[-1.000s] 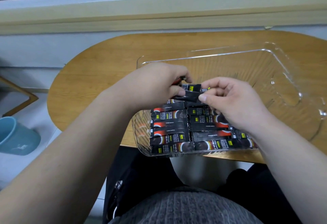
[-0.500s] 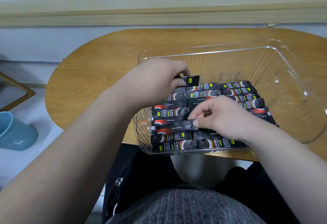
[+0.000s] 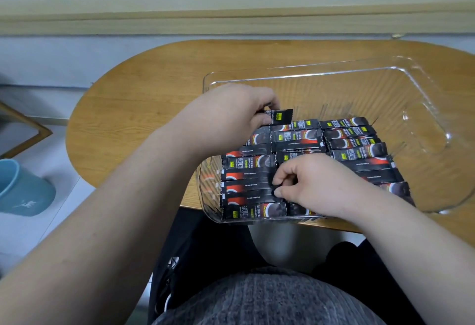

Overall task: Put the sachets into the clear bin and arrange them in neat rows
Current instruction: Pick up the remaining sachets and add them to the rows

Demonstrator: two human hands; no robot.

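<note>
bin: the clear bin (image 3: 424, 93) sits on the wooden table (image 3: 144, 98), its near edge hanging a bit over the table's front

sachets: the black coffee sachets (image 3: 354, 145) are inside it, lying flat in three columns side by side, packed against the near wall

left hand: the left hand (image 3: 231, 111) is over the far left corner of the stack, fingers curled round a spare sachet (image 3: 281, 116) whose end sticks out. Could be more than one in there, can't tell

right hand: the right hand (image 3: 316, 183) is down on the near rows, thumb and forefinger pinching the inner end of one sachet in the left column (image 3: 246, 186), looks like it's squaring it up

done so far: I'd say most of it. The rows look pretty tidy, though the far end of the left column sits a little skewed and the arm covers part of the right one

left to do: drop in whatever the left hand has and straighten the last few. I see no loose sachets on the table, so probably close to finished

room left: the whole far part of the bin is bare

off to the side: a blue cup (image 3: 23, 188) on the floor, not involved
</note>
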